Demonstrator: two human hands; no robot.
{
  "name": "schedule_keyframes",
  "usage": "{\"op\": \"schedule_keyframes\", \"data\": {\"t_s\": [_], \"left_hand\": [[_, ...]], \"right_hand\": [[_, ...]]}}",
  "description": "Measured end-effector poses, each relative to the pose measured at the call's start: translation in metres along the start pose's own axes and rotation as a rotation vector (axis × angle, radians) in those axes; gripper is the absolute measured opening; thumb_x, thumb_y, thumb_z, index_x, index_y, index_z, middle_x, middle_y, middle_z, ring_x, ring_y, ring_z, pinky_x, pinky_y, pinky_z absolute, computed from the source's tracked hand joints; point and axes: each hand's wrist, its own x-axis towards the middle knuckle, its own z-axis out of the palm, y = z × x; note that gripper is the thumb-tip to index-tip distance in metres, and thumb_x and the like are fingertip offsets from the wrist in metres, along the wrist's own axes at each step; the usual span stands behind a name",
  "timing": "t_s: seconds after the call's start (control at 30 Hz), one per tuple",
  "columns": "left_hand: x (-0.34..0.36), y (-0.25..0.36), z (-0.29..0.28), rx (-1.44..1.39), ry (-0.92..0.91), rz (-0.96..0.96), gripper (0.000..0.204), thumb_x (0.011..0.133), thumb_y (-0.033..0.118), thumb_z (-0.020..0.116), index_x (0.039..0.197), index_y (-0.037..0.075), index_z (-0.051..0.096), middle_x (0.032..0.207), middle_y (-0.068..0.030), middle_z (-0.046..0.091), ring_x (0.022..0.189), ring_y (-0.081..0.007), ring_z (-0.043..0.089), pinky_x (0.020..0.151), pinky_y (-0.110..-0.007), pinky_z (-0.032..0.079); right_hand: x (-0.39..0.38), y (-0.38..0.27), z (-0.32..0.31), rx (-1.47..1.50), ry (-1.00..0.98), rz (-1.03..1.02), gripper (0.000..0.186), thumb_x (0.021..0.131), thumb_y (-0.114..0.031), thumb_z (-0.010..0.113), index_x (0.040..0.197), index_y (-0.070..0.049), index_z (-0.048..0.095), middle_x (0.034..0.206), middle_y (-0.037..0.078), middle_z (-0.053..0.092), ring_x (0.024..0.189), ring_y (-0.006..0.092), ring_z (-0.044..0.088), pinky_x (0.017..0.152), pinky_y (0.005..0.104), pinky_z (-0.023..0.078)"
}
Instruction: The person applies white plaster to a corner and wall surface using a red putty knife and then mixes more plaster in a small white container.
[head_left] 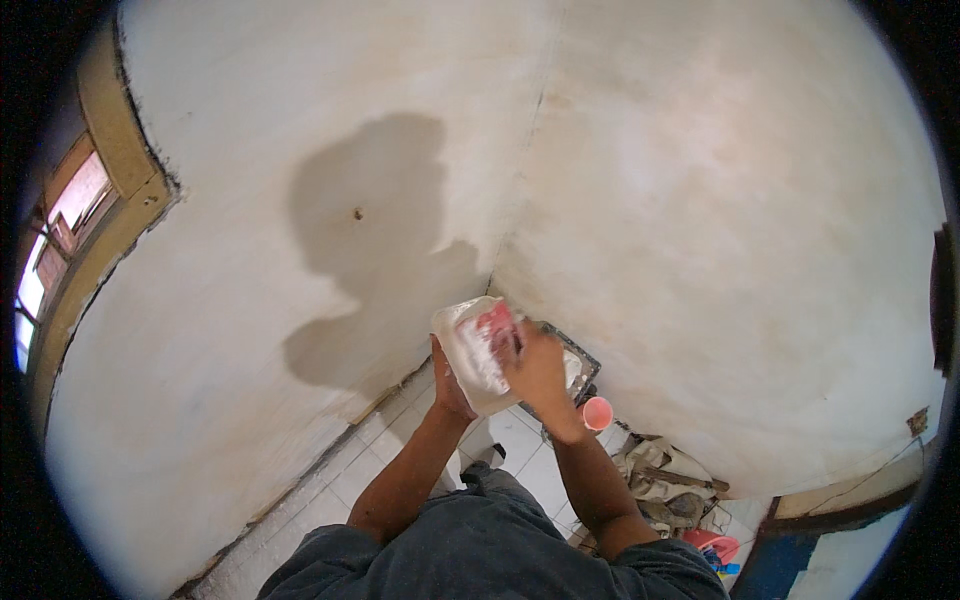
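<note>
My left hand [452, 392] grips the left edge of an off-white, roughly rectangular tray [484, 402], which is tilted in front of my body near the wall corner. My right hand [540, 368] is closed round a red flat scraper [492, 318] smeared with white paste. The scraper lies over the tray's inner face, and motion blurs it and the fingers. How far the left fingers reach under the tray is hidden.
Two pale walls meet at a corner [520, 180] ahead. Below stand a dark-rimmed container [590, 362] and a pink cup [597, 413]. Crumpled cloth [665, 465] and a red basin [712, 544] lie at the lower right. A wooden window frame [112, 120] is at left.
</note>
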Motion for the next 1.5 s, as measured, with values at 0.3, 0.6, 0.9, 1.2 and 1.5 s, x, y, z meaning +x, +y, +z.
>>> {"op": "schedule_keyframes", "data": {"t_s": [0.3, 0.6, 0.9, 1.2, 1.5], "left_hand": [[-0.055, 0.032, -0.009, 0.015, -0.135, 0.024, 0.079, 0.089, 0.071, 0.028, 0.143, 0.013, 0.034, 0.141, -0.0111, 0.044, 0.128, -0.0295, 0.044, 0.108, -0.046, 0.035], [-0.068, 0.049, -0.026, 0.031, -0.063, 0.082, 0.079, 0.088, 0.074, 0.023, 0.143, 0.019, 0.035, 0.139, -0.0093, 0.046, 0.125, -0.0316, 0.046, 0.107, -0.046, 0.037], [-0.072, 0.068, -0.06, 0.143, 0.28, 0.15, 0.071, 0.088, 0.074, 0.029, 0.128, 0.019, 0.048, 0.122, -0.0096, 0.055, 0.112, -0.0291, 0.053, 0.098, -0.042, 0.043], [-0.072, 0.095, -0.021, -0.082, -0.107, 0.12, 0.068, 0.089, 0.066, 0.039, 0.132, 0.013, 0.046, 0.124, -0.0124, 0.055, 0.114, -0.0317, 0.054, 0.1, -0.048, 0.044], [-0.037, 0.11, 0.005, 0.124, -0.115, 0.051, 0.088, 0.081, 0.079, 0.035, 0.141, 0.014, 0.038, 0.136, -0.0147, 0.048, 0.123, -0.0353, 0.049, 0.101, -0.056, 0.041]], "right_hand": [[-0.031, -0.04, 0.016, -0.148, 0.107, -0.256, 0.04, 0.08, -0.009, 0.061, 0.118, 0.002, 0.057, 0.076, 0.021, 0.064, 0.063, 0.0372, 0.062, 0.06, 0.0447, 0.05], [-0.042, -0.082, 0.038, -0.136, 0.061, -0.226, 0.042, 0.078, -0.013, 0.063, 0.119, -0.004, 0.059, 0.079, 0.017, 0.062, 0.061, 0.0348, 0.062, 0.054, 0.0428, 0.051], [-0.06, -0.118, 0.048, 0.041, -0.059, -0.299, 0.045, 0.078, -0.012, 0.062, 0.123, -0.009, 0.058, 0.089, 0.016, 0.064, 0.073, 0.0344, 0.064, 0.065, 0.0428, 0.053], [-0.038, -0.097, 0.038, 0.06, 0.134, -0.288, 0.022, 0.088, -0.008, 0.055, 0.108, 0.001, 0.054, 0.082, 0.018, 0.062, 0.07, 0.0339, 0.062, 0.062, 0.0404, 0.05], [-0.01, -0.002, 0.09, 0.967, 0.058, 0.436, 0.033, 0.094, -0.013, 0.055, 0.119, 0.005, 0.047, 0.093, 0.011, 0.062, 0.08, 0.0146, 0.059, 0.07, 0.0308, 0.049]]}}
